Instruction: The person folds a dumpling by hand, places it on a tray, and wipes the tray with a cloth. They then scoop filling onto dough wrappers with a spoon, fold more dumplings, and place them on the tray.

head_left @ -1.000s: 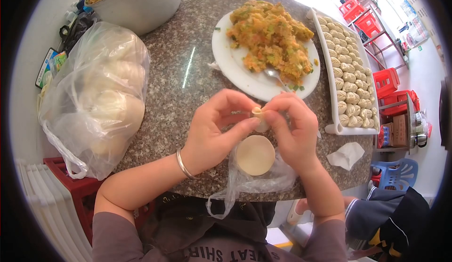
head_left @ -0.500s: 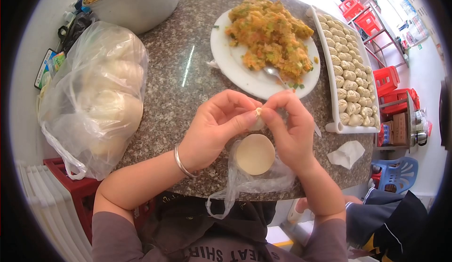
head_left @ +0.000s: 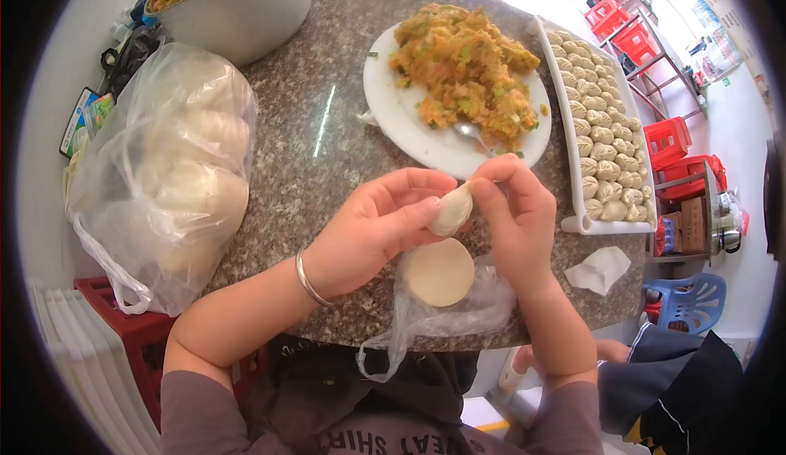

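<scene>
Between my two hands is a pleated dumpling [head_left: 452, 211], held above the table. My left hand [head_left: 385, 213] supports its left side between thumb and fingers. My right hand [head_left: 516, 213] pinches its tip at the upper right. Below them a round stack of dough wrappers [head_left: 440, 272] lies on a clear plastic bag [head_left: 426, 324] at the table's near edge. Beyond my hands sits a white plate [head_left: 389, 115] heaped with orange and green filling [head_left: 471, 66]. A metal spoon [head_left: 469, 130] rests in the filling, its handle partly behind my right hand.
A white tray [head_left: 580, 224] of pleated dumplings in rows stands along the right. At left is a plastic bag of dough [head_left: 184, 160], with a metal pot [head_left: 246, 13] of filling behind it. A crumpled tissue [head_left: 598, 270] lies at right. Someone's legs [head_left: 610, 353] show at lower right.
The dumpling has turned from upright to tilted, so its pleated side now shows. My right hand has moved slightly right, with its pinch at the tip.
</scene>
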A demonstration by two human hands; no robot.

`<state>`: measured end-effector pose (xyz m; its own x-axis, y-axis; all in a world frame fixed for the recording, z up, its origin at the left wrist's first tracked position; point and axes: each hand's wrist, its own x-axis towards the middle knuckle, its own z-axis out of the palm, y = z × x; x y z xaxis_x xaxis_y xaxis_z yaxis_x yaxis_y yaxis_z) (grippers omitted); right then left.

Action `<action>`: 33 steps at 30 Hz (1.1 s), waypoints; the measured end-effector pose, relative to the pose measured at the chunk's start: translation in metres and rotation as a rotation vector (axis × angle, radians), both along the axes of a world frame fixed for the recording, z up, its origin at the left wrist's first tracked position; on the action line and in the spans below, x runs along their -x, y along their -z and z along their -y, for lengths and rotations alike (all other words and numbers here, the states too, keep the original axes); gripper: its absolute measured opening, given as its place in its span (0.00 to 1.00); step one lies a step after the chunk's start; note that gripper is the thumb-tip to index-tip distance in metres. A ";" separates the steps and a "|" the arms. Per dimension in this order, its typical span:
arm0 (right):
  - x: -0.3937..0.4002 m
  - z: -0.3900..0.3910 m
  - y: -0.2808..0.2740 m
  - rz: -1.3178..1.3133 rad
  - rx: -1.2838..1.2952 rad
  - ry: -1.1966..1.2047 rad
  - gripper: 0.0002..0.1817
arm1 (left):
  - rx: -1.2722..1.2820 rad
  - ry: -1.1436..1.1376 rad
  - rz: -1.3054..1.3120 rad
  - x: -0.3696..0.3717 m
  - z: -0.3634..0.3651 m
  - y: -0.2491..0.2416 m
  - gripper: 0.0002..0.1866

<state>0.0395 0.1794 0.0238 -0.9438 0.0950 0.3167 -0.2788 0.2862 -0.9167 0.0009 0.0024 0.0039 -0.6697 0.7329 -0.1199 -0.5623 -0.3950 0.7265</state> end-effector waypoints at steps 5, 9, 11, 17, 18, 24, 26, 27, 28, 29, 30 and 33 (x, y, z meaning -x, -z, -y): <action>0.004 -0.010 -0.005 0.065 0.144 -0.128 0.02 | -0.094 0.114 0.170 0.005 0.003 -0.003 0.19; 0.003 -0.015 0.002 0.060 0.227 -0.190 0.02 | -0.079 0.143 0.213 0.005 0.004 -0.005 0.21; 0.004 -0.017 0.004 0.062 0.208 -0.168 0.02 | -0.079 0.136 0.214 0.004 0.004 -0.006 0.22; 0.005 -0.013 -0.012 -0.020 -0.087 -0.140 0.15 | -0.043 0.093 0.129 0.004 0.005 -0.011 0.24; 0.002 -0.010 -0.016 0.003 -0.197 -0.261 0.18 | 0.041 0.052 0.095 0.002 0.004 -0.009 0.25; 0.007 -0.048 -0.042 0.074 -0.361 -0.218 0.19 | 0.362 -0.006 -0.342 -0.001 0.002 -0.005 0.20; 0.021 -0.082 -0.038 0.047 -0.308 0.026 0.16 | 0.502 0.003 -0.786 -0.001 0.000 -0.006 0.18; 0.031 -0.109 -0.040 0.029 -0.330 0.112 0.16 | 0.667 -0.022 -1.210 -0.002 -0.001 -0.007 0.16; 0.041 -0.132 -0.040 0.027 -0.198 0.208 0.14 | 0.652 -0.027 -1.221 -0.004 -0.003 -0.006 0.16; 0.053 -0.157 -0.038 -0.029 -0.011 0.297 0.13 | 0.667 -0.023 -1.275 -0.006 -0.004 -0.004 0.14; 0.062 -0.182 -0.039 -0.082 -0.029 0.400 0.13 | 0.685 -0.020 -1.329 -0.007 -0.005 -0.003 0.13; 0.084 -0.266 -0.035 -0.037 -0.135 0.583 0.16 | 0.727 0.032 -1.335 -0.005 -0.002 -0.002 0.13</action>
<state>-0.0441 0.4457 0.0593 -0.7365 0.5503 0.3934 -0.0719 0.5145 -0.8545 0.0061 0.0042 0.0060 -0.5623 0.7992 0.2123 0.6429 0.2611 0.7201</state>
